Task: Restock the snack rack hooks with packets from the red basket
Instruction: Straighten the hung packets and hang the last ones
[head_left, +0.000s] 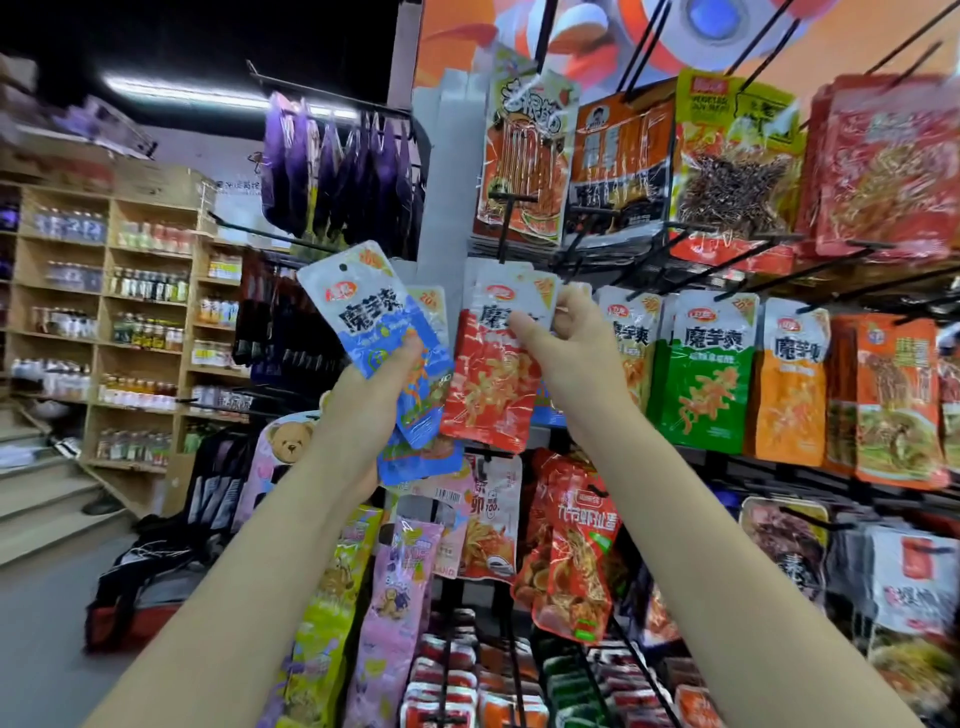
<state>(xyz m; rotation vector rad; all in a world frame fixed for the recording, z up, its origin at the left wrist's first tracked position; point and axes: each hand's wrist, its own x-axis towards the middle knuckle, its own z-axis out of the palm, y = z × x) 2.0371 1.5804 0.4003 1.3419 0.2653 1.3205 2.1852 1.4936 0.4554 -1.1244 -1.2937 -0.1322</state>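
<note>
Left hand (382, 387) has a fistful of blue packets (374, 317) held up just left of the snack rack (649, 249). Right hand (563, 332) is pinching the top of a red packet (491, 384) at the middle row, beside the green packet (709, 374). Red basket (130, 621) sits on the floor, lower left.
</note>
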